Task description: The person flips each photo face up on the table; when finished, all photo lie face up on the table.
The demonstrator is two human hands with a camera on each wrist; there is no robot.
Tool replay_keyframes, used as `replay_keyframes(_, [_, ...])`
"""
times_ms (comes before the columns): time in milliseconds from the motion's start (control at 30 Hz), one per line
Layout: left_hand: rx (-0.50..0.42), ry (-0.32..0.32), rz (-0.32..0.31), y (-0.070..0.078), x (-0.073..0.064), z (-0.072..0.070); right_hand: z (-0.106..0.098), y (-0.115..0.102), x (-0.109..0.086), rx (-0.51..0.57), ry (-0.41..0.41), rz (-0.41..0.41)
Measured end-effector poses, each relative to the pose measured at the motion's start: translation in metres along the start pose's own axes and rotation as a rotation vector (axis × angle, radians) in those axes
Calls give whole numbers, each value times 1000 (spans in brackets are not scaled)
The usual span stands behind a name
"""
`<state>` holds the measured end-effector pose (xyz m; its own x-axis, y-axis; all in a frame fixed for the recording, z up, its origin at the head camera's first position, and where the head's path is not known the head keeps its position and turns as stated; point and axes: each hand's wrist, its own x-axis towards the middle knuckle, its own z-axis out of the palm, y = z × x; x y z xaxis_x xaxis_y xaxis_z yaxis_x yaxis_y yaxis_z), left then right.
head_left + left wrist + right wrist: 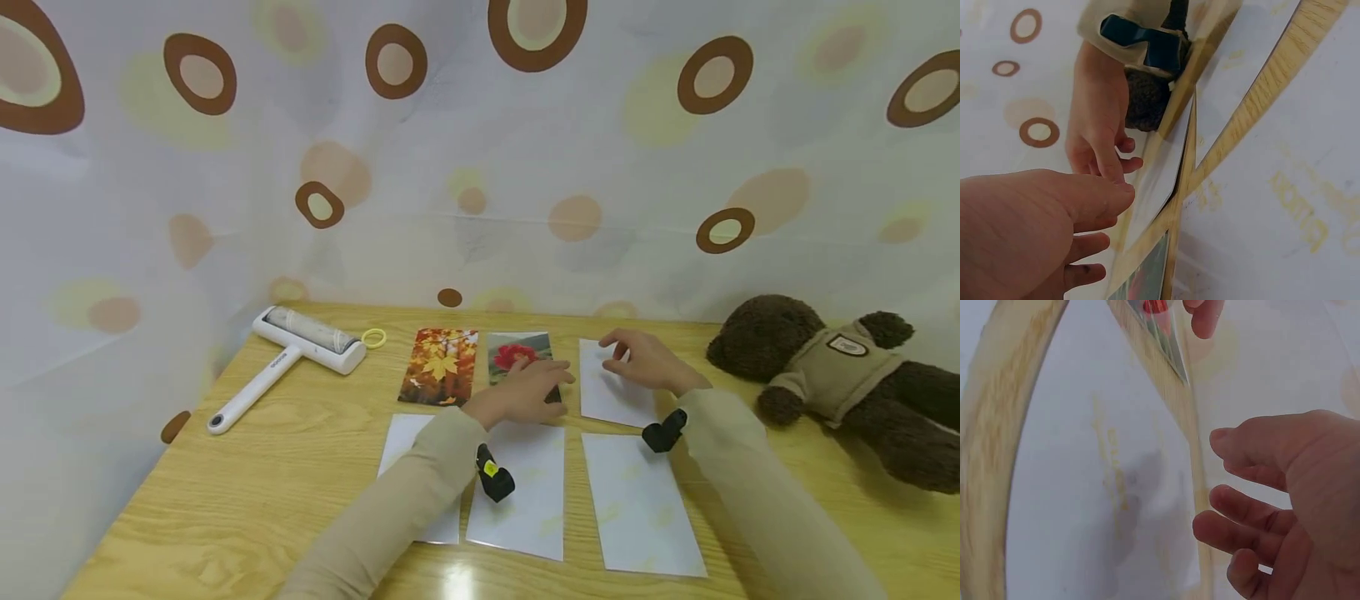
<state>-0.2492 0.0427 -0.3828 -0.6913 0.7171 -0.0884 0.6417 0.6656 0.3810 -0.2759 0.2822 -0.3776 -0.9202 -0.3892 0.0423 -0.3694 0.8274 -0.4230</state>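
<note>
My left hand (525,393) hovers over a photo card with a red flower (517,353), hiding its lower part. Its fingers are loosely spread and nothing is between them. Above a white face-down card (600,392) at the upper right, my right hand (647,360) has relaxed, slightly bent fingers (1235,531) and holds nothing. To the left of the flower photo lies a photo card of autumn maple leaves (440,367). A lower row has more white cards: left (400,432), middle (528,508), partly under the left wrist, and right (641,508).
On the wooden table (225,492), a white lint roller (300,343) lies at the left, beside a yellow ring (373,338). A brown teddy bear (847,383) in a beige shirt lies at the right. A patterned curtain (480,167) rises behind the table.
</note>
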Motion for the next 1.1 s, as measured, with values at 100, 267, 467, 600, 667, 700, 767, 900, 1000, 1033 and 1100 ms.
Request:
replay_keyframes(100, [-2, -9, 27, 5, 8, 4, -5, 7, -3, -17, -14, 40])
replay_keyframes(267, [2, 2, 28, 10, 20, 12, -7, 15, -4, -16, -35, 90])
replay_keyframes(467, [104, 12, 46, 22, 34, 22, -6, 25, -6, -41, -27, 124])
replay_keyframes(600, [155, 8, 47, 28, 39, 29, -3, 30, -8, -6, -37, 149])
replay_keyframes(667, [172, 16, 45, 29, 39, 30, -2, 31, -7, -10, -47, 140])
replay_keyframes(700, [179, 21, 49, 29, 39, 30, -1, 31, -6, -14, -52, 139])
replay_keyframes(767, [182, 31, 58, 29, 39, 30, -1, 31, -5, -12, -65, 150])
replay_keyframes(900, [147, 42, 61, 30, 38, 29, 0, 33, 0, 37, -73, 209])
replay_keyframes(1000, [120, 55, 57, 31, 38, 29, 2, 34, 1, 84, -56, 244])
replay_keyframes(1033, [118, 61, 53, 31, 38, 30, 3, 34, 1, 92, -50, 250])
replay_keyframes(1100, [119, 78, 36, 31, 38, 31, 5, 32, 1, 100, -38, 262])
